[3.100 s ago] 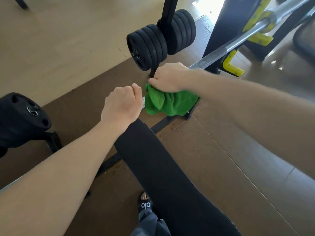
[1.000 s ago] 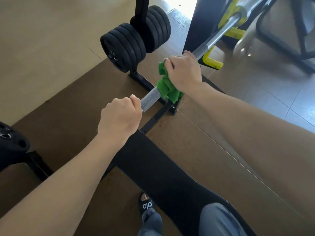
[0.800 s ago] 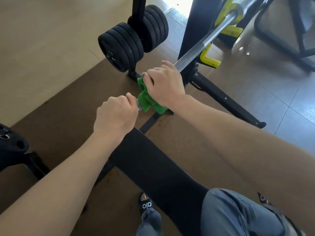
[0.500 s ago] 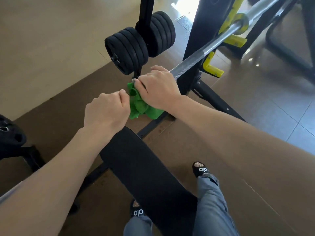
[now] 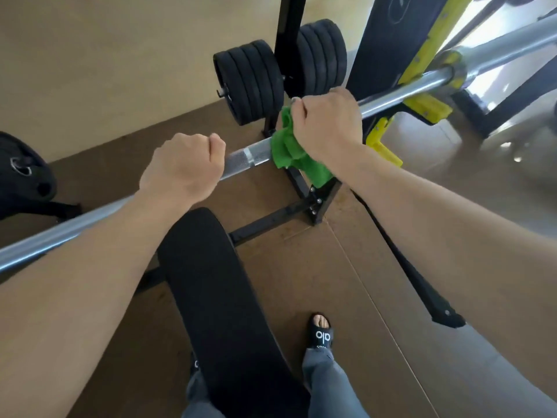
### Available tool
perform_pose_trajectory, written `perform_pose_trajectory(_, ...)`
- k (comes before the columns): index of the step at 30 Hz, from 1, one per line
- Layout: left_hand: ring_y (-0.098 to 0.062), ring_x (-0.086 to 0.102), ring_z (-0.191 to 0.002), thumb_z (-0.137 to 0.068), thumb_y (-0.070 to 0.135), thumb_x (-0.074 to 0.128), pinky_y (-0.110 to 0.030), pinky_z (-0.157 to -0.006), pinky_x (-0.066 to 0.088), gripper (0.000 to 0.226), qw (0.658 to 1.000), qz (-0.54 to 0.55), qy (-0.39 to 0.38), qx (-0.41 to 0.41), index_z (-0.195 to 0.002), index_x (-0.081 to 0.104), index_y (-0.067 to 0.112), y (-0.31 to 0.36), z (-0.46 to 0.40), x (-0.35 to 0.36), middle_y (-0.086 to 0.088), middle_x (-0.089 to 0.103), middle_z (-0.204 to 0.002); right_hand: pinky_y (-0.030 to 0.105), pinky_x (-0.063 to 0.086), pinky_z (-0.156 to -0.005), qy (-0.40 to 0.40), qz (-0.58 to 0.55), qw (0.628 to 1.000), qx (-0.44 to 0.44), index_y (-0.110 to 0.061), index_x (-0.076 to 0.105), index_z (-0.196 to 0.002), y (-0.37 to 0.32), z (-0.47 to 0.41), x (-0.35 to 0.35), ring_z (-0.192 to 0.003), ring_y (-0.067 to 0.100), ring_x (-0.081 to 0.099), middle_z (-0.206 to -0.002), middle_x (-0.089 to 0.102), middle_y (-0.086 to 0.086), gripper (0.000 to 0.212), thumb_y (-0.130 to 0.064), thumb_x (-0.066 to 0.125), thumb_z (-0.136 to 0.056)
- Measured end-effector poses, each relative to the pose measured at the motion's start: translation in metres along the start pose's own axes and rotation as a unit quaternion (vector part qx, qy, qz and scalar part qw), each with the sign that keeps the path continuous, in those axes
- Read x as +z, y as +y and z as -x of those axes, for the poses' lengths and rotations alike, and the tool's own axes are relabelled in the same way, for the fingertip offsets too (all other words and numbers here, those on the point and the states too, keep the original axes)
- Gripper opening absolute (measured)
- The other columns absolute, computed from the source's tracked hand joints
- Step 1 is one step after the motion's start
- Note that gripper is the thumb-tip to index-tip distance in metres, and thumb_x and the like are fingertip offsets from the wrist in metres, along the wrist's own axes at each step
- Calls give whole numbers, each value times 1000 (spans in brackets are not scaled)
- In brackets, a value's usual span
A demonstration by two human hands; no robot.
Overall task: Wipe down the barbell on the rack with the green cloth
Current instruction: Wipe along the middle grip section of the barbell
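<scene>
A steel barbell (image 5: pixel 391 98) runs from lower left to upper right and rests in the yellow hook (image 5: pixel 425 105) of the black rack (image 5: pixel 382 40). My left hand (image 5: pixel 184 167) grips the bare knurled bar near its middle. My right hand (image 5: pixel 328 125) grips the green cloth (image 5: pixel 289 149), which is wrapped round the bar a short way right of the left hand. A strip of knurled bar shows between the two hands. The cloth's loose end hangs below the bar.
A black padded bench (image 5: pixel 217 291) lies under the bar in front of me. Several black weight plates (image 5: pixel 250 82) hang on a storage post behind the bar, and another plate (image 5: pixel 21 173) sits at the far left. My sandalled foot (image 5: pixel 321 330) stands right of the bench.
My right hand has slid the cloth along the bar away from my left hand, opening a gap of bare bar. The camera view has shifted a little.
</scene>
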State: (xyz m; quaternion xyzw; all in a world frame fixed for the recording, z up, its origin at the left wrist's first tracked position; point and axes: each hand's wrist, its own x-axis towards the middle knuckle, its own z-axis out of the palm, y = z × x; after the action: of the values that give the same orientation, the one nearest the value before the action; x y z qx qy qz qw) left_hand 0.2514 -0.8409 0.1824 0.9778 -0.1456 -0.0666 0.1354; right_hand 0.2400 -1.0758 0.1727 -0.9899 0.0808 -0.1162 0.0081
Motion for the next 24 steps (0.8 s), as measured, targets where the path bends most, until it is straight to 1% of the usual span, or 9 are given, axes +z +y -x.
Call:
perform_pose_trajectory(2,-33,63,-65,-101,40,24,-42,-65,51,55,1000,-13,5,-4,-75,63,12,1,1,0,-11,69,-69,39,40,-78,-10,8,999,-47,-15,67,-74,-28,7,-5,-66,30,57,-65,65,6,54,-32,27,-105)
perform_pose_trajectory(4,-35,64,-68,-99,43,19,-45,-69,54,60,1000,-9,9,-15,-76,65,11,2,2,1,-11,69,-70,38,33,-68,-31,36,990,-134,-22,54,-74,-64,16,-8,-56,24,48,-57,50,-4,46,-28,23,-106)
perform_pose_trajectory(6,-38,65,-70,-101,43,17,-48,-73,55,65,1000,-2,17,-22,-77,67,9,4,3,0,-13,69,-71,36,30,-62,-46,18,982,-180,-24,45,-75,-83,21,-10,-55,21,43,-56,38,-7,37,-26,25,-106)
perform_pose_trajectory(10,-37,58,-68,-105,36,22,-42,-67,47,59,999,-14,34,-23,-74,63,7,1,4,-1,-14,65,-72,33,37,-56,-74,-74,978,-180,-22,51,-70,-62,9,-7,-61,24,54,-62,52,-3,52,-44,21,-106)
perform_pose_trajectory(12,-34,59,-65,-103,38,20,-42,-65,50,61,999,-26,32,-26,-79,67,8,-3,4,0,-12,65,-68,35,38,-57,-81,-69,973,-204,-20,54,-72,-40,-1,-11,-63,26,55,-65,55,-1,56,-48,19,-105)
perform_pose_trajectory(15,-32,59,-64,-99,39,19,-40,-62,50,62,998,-46,27,-29,-84,71,9,-2,3,2,-12,67,-67,35,40,-62,-103,-42,977,-185,-15,63,-82,7,-18,-13,-73,31,60,-75,60,4,62,-49,17,-105)
perform_pose_trajectory(19,-35,58,-68,-96,41,16,-40,-61,47,65,996,-71,45,-38,-83,71,9,-4,1,7,-13,67,-68,38,39,-73,-259,-66,955,-132,-12,61,-84,36,-43,-17,-84,32,56,-86,59,6,55,-49,25,-102)
perform_pose_trajectory(22,-35,58,-67,-94,44,14,-44,-66,53,67,994,-84,53,-45,-82,71,13,-4,0,9,-11,65,-66,38,41,-83,-398,-79,908,-102,-13,52,-94,19,-60,-16,-91,27,53,-101,53,4,34,-38,30,-101)
perform_pose_trajectory(24,-35,57,-65,-95,44,14,-44,-64,53,67,993,-93,60,-52,-80,72,13,-2,-2,9,-11,63,-66,38,46,-87,-484,-90,867,-71,-12,58,-93,7,-74,-14,-92,24,61,-104,60,1,33,-37,38,-98)
